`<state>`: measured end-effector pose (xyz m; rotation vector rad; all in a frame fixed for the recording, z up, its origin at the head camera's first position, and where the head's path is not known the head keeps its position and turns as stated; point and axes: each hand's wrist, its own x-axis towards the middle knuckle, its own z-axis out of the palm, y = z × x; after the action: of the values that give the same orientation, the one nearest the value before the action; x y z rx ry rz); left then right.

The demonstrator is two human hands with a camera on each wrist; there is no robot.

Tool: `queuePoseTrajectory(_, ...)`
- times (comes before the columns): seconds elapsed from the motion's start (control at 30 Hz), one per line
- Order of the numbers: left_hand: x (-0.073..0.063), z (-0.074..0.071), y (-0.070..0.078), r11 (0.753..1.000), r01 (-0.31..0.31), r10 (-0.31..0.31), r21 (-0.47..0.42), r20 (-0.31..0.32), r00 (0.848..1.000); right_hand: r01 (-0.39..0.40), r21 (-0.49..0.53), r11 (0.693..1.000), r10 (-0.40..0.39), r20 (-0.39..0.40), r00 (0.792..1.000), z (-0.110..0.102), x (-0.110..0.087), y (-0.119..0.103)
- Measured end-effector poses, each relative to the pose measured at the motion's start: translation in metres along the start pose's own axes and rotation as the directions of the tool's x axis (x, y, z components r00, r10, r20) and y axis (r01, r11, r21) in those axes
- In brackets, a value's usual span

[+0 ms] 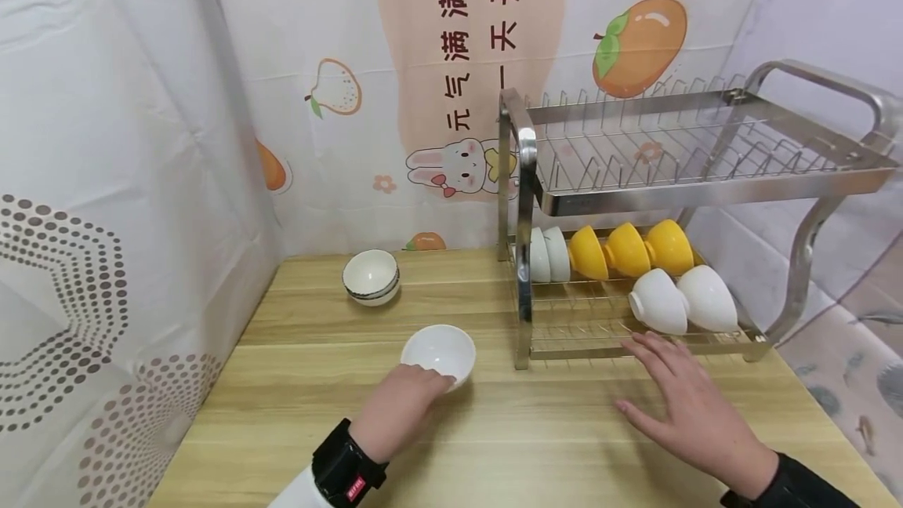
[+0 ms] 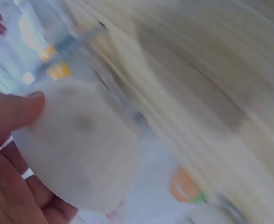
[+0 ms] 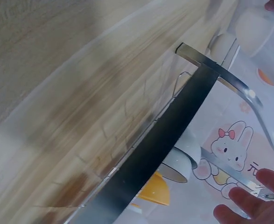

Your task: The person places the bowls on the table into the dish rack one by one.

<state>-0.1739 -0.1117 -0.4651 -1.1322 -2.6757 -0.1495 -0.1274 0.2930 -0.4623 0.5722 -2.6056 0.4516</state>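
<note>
My left hand (image 1: 400, 408) grips a white bowl (image 1: 439, 351) by its rim, left of the rack. In the left wrist view the thumb lies on one side of the bowl (image 2: 83, 149) and the fingers on the other, somewhat blurred. With fingers spread, my right hand (image 1: 694, 423) holds nothing in front of the dish rack (image 1: 635, 353). Nearest to it on the lower tier are two white bowls (image 1: 659, 302), tipped on their sides. Behind them stand several yellow bowls (image 1: 626, 249) and a pair of pale bowls (image 1: 558, 255) in a row.
Two nested white bowls with dark rims (image 1: 370, 274) stand at the back of the wooden table (image 1: 310, 382). The rack's upper tier (image 1: 628, 143) juts over the lower one. A printed cloth (image 1: 317, 202) hangs behind, with white cloth (image 1: 134, 139) along the left.
</note>
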Motion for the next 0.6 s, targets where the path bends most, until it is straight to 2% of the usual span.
queuePoseTrajectory(0.07,0.008,-0.002,0.013,0.996,-0.083,0.083,-0.015,0.011,0.997,0.000,-0.001,1.000,0.000,0.000,1.000,-0.003,0.000,-0.003)
queuePoseTrajectory(0.13,0.017,-0.005,0.026,0.985,-0.172,0.172,-0.018,0.012,0.985,0.014,0.003,1.000,-0.014,0.002,1.000,-0.006,0.000,-0.006)
queuePoseTrajectory(0.2,0.027,-0.008,0.040,0.965,-0.261,0.261,-0.002,0.024,0.965,0.044,0.011,0.999,-0.044,-0.005,0.999,-0.009,0.001,-0.012)
queuePoseTrajectory(0.3,0.045,-0.013,0.059,0.927,-0.374,0.372,0.032,0.049,0.927,0.112,0.019,0.994,-0.112,-0.013,0.994,-0.012,0.003,-0.019)
queuePoseTrajectory(0.43,0.066,-0.015,0.080,0.880,-0.468,0.463,0.075,0.080,0.883,0.211,0.032,0.977,-0.211,-0.003,0.978,-0.014,0.003,-0.028)
queuePoseTrajectory(0.6,0.086,-0.014,0.097,0.843,-0.530,0.524,0.094,0.082,0.848,0.315,0.072,0.946,-0.319,0.048,0.947,-0.015,-0.001,-0.032)
